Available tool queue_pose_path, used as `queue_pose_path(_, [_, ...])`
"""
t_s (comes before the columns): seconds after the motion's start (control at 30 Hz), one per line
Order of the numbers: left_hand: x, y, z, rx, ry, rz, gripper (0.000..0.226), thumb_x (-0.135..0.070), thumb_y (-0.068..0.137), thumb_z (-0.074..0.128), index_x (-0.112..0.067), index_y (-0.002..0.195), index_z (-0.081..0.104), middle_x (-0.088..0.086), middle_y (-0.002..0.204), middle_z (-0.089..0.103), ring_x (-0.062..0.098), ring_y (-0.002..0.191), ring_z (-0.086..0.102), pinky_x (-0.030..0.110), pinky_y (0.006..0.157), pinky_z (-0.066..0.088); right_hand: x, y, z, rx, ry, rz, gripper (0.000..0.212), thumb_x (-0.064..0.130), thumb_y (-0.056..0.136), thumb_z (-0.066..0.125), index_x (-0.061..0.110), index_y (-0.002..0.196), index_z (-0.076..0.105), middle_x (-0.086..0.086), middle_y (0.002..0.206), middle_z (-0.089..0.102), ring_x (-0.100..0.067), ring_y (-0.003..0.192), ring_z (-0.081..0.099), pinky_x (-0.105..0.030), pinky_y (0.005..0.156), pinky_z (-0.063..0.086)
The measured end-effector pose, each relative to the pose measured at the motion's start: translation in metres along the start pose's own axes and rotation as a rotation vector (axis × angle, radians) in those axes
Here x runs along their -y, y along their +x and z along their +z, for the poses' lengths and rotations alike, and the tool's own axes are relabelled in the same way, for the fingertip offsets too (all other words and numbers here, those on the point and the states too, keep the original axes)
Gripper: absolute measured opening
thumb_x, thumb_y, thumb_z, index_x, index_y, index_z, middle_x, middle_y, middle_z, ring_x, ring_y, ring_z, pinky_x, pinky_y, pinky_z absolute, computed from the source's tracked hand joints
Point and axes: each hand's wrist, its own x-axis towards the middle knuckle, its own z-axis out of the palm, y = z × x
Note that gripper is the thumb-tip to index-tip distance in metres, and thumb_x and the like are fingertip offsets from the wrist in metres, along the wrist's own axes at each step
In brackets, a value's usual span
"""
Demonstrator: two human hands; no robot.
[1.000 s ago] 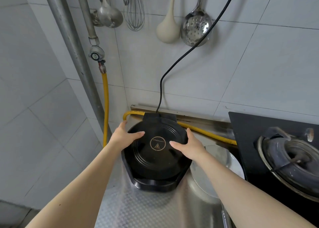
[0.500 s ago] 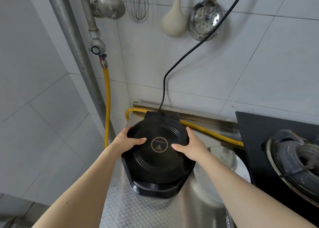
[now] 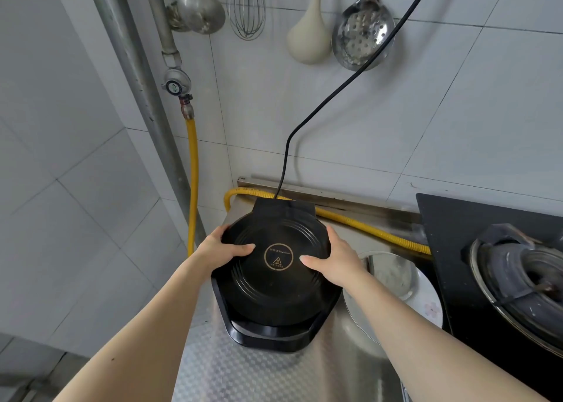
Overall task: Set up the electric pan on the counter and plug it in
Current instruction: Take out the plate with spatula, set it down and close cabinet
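A round black electric pan [image 3: 274, 292] with a closed ridged lid sits on the steel counter [image 3: 243, 374], its hinge end toward the wall. My left hand [image 3: 219, 249] grips the lid's left rim, thumb lying on top. My right hand [image 3: 332, 261] grips the right rim the same way. A black power cord [image 3: 329, 100] rises from the back of the pan and runs up the tiled wall out of the frame's top right; its plug and any socket are out of view.
A yellow gas hose [image 3: 365, 228] lies along the wall behind the pan. A plate with a glass lid [image 3: 396, 280] sits just right of it, then a black gas stove [image 3: 518, 280]. Ladles, a whisk [image 3: 246, 5] and a skimmer hang above. Counter's left edge drops off.
The view has shifted slightly, so the pan sits a little lower in frame. Both hands keep the same hold on the lid's rim; the pan barely moves.
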Motion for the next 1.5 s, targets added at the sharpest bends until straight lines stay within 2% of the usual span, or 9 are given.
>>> queue_pose_path(0.4, [-0.002, 0.0, 0.001, -0.007, 0.047, 0.005, 0.088, -0.03, 0.075, 0.078, -0.022, 0.147, 0.029, 0.01, 0.143, 0.043, 0.034, 0.127, 0.046, 0.05, 0.105, 0.043, 0.002, 0.002, 0.0, 0.012, 0.016, 0.028, 0.102, 0.053, 0.074, 0.073, 0.03, 0.153, 0.014, -0.002, 0.153, 0.036, -0.029, 0.136, 0.042, -0.048, 0.106, 0.044])
queue_pose_path(0.5, [-0.01, -0.004, -0.001, -0.038, 0.174, 0.072, 0.094, -0.035, 0.077, 0.076, -0.022, 0.151, 0.02, 0.01, 0.153, 0.032, 0.033, 0.138, 0.035, 0.047, 0.109, 0.035, 0.009, -0.004, -0.007, 0.032, 0.056, 0.049, 0.104, 0.05, 0.077, 0.073, 0.028, 0.155, 0.008, -0.003, 0.158, 0.03, -0.029, 0.141, 0.036, -0.047, 0.111, 0.039])
queue_pose_path(0.6, [-0.02, -0.013, 0.0, -0.15, 0.225, 0.185, 0.092, -0.043, 0.078, 0.072, -0.025, 0.151, 0.019, 0.008, 0.156, 0.029, 0.032, 0.14, 0.033, 0.047, 0.108, 0.036, 0.013, -0.01, -0.013, -0.024, 0.091, 0.059, 0.096, 0.046, 0.084, 0.068, 0.026, 0.155, 0.006, -0.002, 0.161, 0.023, -0.028, 0.144, 0.03, -0.043, 0.112, 0.034])
queue_pose_path(0.83, [-0.034, -0.047, 0.019, -0.23, 0.467, 0.411, 0.079, -0.05, 0.083, 0.064, -0.028, 0.149, 0.025, 0.008, 0.15, 0.038, 0.033, 0.134, 0.04, 0.053, 0.105, 0.041, 0.025, -0.044, -0.03, -0.17, 0.022, -0.017, 0.067, 0.037, 0.096, 0.053, 0.021, 0.153, 0.023, -0.001, 0.159, 0.029, -0.025, 0.144, 0.031, -0.036, 0.113, 0.031])
queue_pose_path(1.13, [-0.029, -0.101, 0.03, -0.202, 0.509, 0.6, 0.07, -0.044, 0.084, 0.064, -0.025, 0.145, 0.034, 0.008, 0.145, 0.045, 0.03, 0.13, 0.045, 0.051, 0.102, 0.045, 0.031, -0.111, -0.031, -0.25, 0.017, -0.074, 0.049, 0.033, 0.098, 0.05, 0.019, 0.145, 0.043, -0.001, 0.152, 0.042, -0.024, 0.139, 0.04, -0.033, 0.111, 0.033])
queue_pose_path(1.5, [-0.009, -0.176, 0.053, -0.271, 0.516, 0.813, 0.046, -0.032, 0.087, 0.062, -0.02, 0.131, 0.054, 0.002, 0.139, 0.051, 0.021, 0.125, 0.049, 0.035, 0.101, 0.043, 0.022, -0.182, -0.015, -0.307, 0.152, -0.116, 0.034, 0.025, 0.096, 0.053, 0.018, 0.127, 0.064, -0.002, 0.133, 0.062, -0.022, 0.124, 0.055, -0.039, 0.107, 0.043])
